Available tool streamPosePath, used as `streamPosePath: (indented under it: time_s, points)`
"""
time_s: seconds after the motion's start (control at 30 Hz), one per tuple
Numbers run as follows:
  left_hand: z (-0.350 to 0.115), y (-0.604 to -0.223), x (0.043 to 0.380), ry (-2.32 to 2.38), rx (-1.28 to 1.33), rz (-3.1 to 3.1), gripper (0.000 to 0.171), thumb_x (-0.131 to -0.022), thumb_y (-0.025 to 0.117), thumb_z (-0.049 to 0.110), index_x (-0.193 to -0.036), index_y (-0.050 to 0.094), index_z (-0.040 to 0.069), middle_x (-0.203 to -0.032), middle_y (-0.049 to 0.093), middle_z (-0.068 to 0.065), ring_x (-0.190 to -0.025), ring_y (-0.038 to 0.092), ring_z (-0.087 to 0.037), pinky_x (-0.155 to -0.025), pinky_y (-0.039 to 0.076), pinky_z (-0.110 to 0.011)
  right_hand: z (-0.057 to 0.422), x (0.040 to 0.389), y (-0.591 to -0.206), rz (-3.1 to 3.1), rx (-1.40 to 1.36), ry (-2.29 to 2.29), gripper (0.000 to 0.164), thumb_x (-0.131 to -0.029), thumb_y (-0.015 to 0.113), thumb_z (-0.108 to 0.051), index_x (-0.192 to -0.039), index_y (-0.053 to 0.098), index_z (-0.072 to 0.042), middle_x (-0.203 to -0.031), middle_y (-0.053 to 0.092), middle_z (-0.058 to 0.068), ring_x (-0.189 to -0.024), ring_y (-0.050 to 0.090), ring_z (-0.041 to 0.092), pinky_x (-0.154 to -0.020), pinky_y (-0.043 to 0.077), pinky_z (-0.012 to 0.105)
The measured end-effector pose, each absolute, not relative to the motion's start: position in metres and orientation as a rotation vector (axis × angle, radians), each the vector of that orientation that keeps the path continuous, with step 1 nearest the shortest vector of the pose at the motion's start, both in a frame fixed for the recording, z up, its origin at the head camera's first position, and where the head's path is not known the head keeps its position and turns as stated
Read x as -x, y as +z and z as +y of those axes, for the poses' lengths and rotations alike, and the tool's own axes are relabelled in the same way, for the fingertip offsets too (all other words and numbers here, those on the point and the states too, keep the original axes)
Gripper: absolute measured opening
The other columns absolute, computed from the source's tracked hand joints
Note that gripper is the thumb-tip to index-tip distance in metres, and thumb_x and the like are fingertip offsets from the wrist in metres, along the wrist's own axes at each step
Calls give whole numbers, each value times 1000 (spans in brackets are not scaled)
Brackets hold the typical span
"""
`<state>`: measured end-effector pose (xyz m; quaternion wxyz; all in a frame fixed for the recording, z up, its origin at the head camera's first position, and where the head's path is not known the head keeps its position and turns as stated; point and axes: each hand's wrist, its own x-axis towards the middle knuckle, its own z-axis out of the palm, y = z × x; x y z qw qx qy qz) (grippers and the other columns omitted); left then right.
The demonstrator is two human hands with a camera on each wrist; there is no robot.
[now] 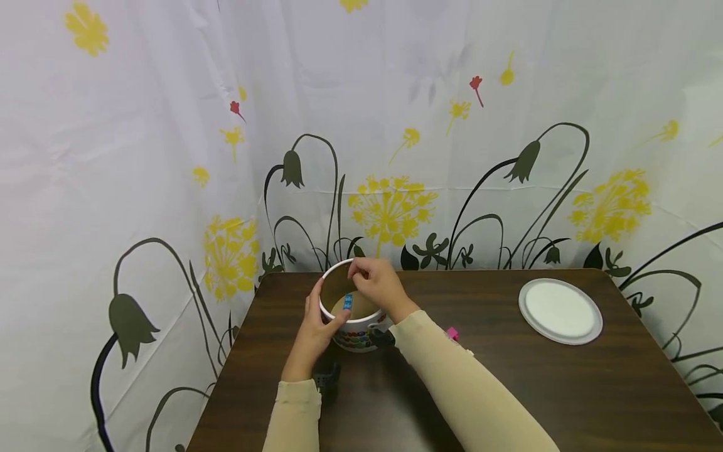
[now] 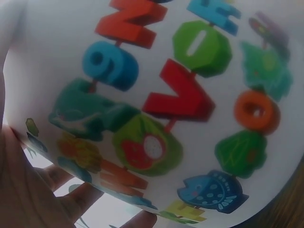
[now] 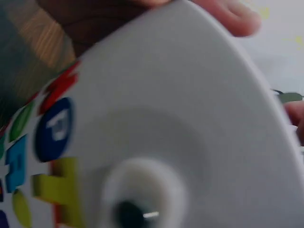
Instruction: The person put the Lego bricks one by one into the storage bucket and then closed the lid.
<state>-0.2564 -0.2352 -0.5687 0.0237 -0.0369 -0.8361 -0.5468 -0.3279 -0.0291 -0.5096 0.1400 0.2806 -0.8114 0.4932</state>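
A white round tub (image 1: 356,333) printed with bright letters, animals and fruit stands on the table, its open mouth facing me. My left hand (image 1: 316,329) grips its left side, fingers along the outer wall and thumb at the front rim. In the left wrist view the tub's printed wall (image 2: 156,95) fills most of the picture, with left fingers (image 2: 85,197) against it. A small blue piece (image 1: 347,302) shows inside the mouth near the left thumb. My right hand (image 1: 381,289) is bent over the right rim with curled fingers; whether its fingertips hold anything is hidden.
A small pink piece (image 1: 452,333) lies on the brown table (image 1: 480,301), partly behind the right sleeve. Farther right lies a round white lid (image 1: 561,311). A flower-printed curtain (image 1: 395,125) hangs behind the table. The tub's side has a round white knob (image 3: 142,190).
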Motion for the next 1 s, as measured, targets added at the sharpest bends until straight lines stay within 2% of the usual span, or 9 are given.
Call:
streamPosePath:
  time_s: [0.17, 0.3, 0.43, 0.53, 0.67, 0.83, 1.0]
  points:
    - [-232, -574, 252, -1663, 111, -2604, 102, -96, 78, 50, -174, 14, 38, -171, 28, -15, -150, 45, -51, -120, 39, -73, -25, 315, -519, -2295, -829, 1159, 24, -93, 63, 2, -81, 74, -16, -69, 66, -5, -55, 42, 7, -54, 38, 22]
    - [-233, -576, 249, -1659, 104, -2613, 103, -95, 79, 50, -174, 13, 38, -170, 29, -14, -151, 44, -50, -120, 39, -72, -20, 306, -532, -2223, -776, 1231, 26, -91, 67, 6, -80, 74, -16, -64, 60, -5, -60, 41, 6, -66, 40, 24]
    - [-235, -573, 253, -1641, 119, -2596, 105, -95, 80, 51, -174, 13, 39, -170, 29, -14, -151, 43, -49, -119, 39, -73, -7, 297, -532, -2135, -654, 1577, 24, -93, 65, 10, -85, 74, -10, -66, 51, -1, -65, 40, 6, -67, 37, 23]
    - [-234, -569, 258, -1638, 151, -2587, 105, -95, 80, 52, -175, 13, 39, -170, 29, -15, -152, 43, -50, -119, 39, -74, 9, 291, -521, -2075, -561, 1779, 21, -93, 62, 12, -87, 73, -5, -66, 45, 2, -61, 37, 7, -57, 33, 21]
    - [-232, -569, 257, -1652, 162, -2586, 105, -95, 80, 52, -175, 13, 38, -171, 28, -15, -153, 42, -50, -120, 37, -74, 39, 287, -507, -2148, -501, 1879, 16, -96, 64, 7, -93, 74, -5, -65, 38, 0, -59, 33, 8, -59, 32, 22]
    - [-234, -569, 255, -1663, 138, -2584, 105, -94, 80, 52, -175, 14, 38, -172, 28, -14, -153, 41, -50, -120, 37, -75, 79, 282, -507, -2289, -449, 1928, 4, -101, 69, -4, -102, 73, -3, -69, 40, -2, -61, 37, 9, -62, 36, 24]
    - [-236, -567, 257, -1646, 138, -2597, 106, -93, 81, 53, -175, 14, 38, -171, 29, -14, -152, 43, -52, -119, 38, -75, 113, 269, -518, -2361, -305, 1946, 7, -101, 61, -2, -101, 69, -2, -71, 42, -2, -63, 37, 11, -63, 36, 26]
